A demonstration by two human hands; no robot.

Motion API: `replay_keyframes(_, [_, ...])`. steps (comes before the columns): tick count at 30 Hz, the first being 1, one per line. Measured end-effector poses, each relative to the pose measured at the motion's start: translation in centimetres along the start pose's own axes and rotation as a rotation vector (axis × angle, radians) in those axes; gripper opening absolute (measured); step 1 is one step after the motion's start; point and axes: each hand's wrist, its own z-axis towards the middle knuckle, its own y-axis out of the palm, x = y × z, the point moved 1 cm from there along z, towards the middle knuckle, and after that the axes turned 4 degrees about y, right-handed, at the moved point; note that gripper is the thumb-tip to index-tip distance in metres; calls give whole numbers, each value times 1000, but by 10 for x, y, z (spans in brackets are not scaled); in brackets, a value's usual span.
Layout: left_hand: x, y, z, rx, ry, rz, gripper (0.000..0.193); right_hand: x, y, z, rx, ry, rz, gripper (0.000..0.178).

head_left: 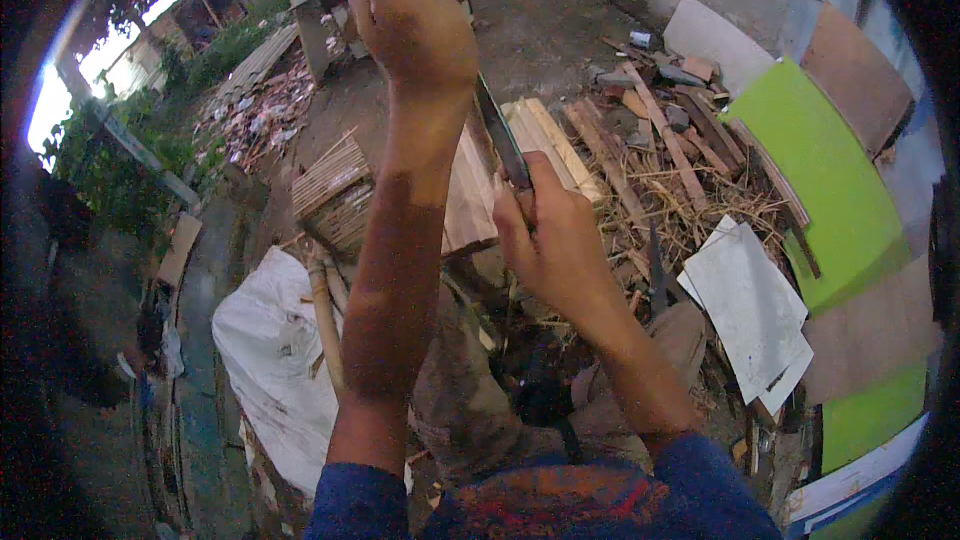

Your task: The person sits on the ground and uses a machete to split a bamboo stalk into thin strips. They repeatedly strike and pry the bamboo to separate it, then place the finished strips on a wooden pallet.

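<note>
My right hand (552, 235) is closed around the handle of a long, dark-bladed knife (502, 130). The blade slants up and left from my fist, over a pale wooden block (468, 202) in front of my knees. Farther out and higher, my left hand (418, 25) is closed in a fist near the top edge. A bit of something brown shows at its top, but the fist hides most of it. Left of the block lies a stack of thin, cut strips (333, 185). Pale planks (550, 145) lie just beyond my right hand.
Left of my legs is a white sack (270, 330) with bamboo poles (326, 315) against it. On the right are wood scraps and shavings (700, 205), white sheets (745, 295) and a green panel (830, 165). A dark pointed blade (657, 270) stands near my right knee.
</note>
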Motion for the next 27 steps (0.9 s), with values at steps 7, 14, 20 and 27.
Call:
replay_keyframes(7, [12,17,-7,33,-317,-577,22,3,-5,-5,64,-46,66,28])
replay_keyframes(14, [9,17,0,9,-169,-303,22,11,-8,6,-41,70,-39,31])
replay_keyframes(20, [10,19,4,4,-96,-215,21,32,4,10,-71,132,-77,27])
replay_keyframes(27, [13,17,3,-17,-94,-180,20,50,9,8,-84,100,-153,28])
